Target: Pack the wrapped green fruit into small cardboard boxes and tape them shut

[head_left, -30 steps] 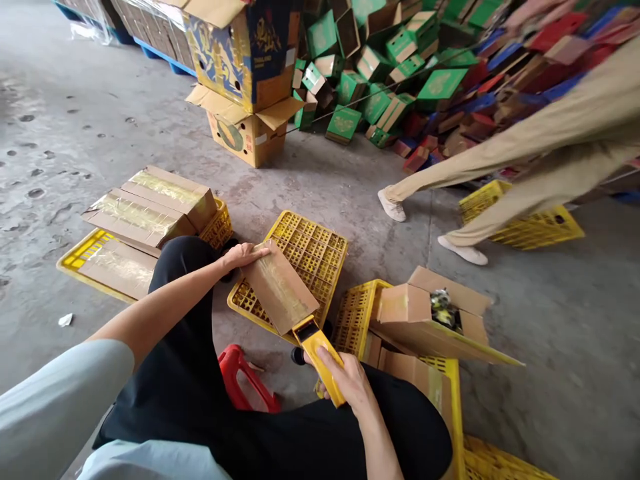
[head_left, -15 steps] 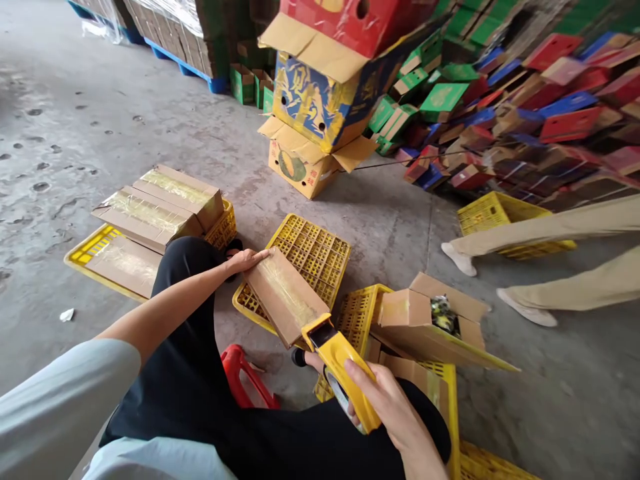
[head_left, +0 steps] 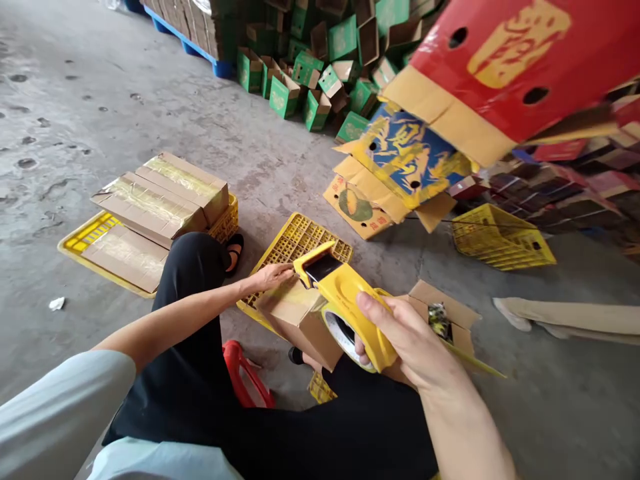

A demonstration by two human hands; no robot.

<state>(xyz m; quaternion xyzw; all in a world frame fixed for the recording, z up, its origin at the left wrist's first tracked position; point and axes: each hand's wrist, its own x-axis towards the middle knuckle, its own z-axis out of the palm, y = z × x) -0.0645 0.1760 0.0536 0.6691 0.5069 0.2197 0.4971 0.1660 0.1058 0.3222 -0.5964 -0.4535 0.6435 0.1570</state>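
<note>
My right hand [head_left: 407, 337] is wrapped round a yellow tape dispenser [head_left: 350, 300], with a roll of tape in its underside. The dispenser's front end is over the far part of a brown cardboard box [head_left: 305, 327], close to the fingertips of my left hand [head_left: 274, 275]. That hand rests at the box's far end, fingers stretched out and partly hidden. Beneath the box is an upturned yellow plastic crate [head_left: 286, 241]. The dispenser covers part of the box top, so the tape there is hard to make out.
Taped cardboard boxes [head_left: 165, 207] fill a yellow crate [head_left: 75, 248] on the left. An open carton [head_left: 463, 317] stands at the right. Stacked fruit boxes [head_left: 415, 160] rise ahead. A red plastic stool [head_left: 245, 373] is between my legs; another person's leg [head_left: 565, 313] shows far right.
My right hand has carried the tape dispenser up and forward along the box, nearer my left hand. The box is now tilted differently. The view has turned, and the other person has shifted rightward.
</note>
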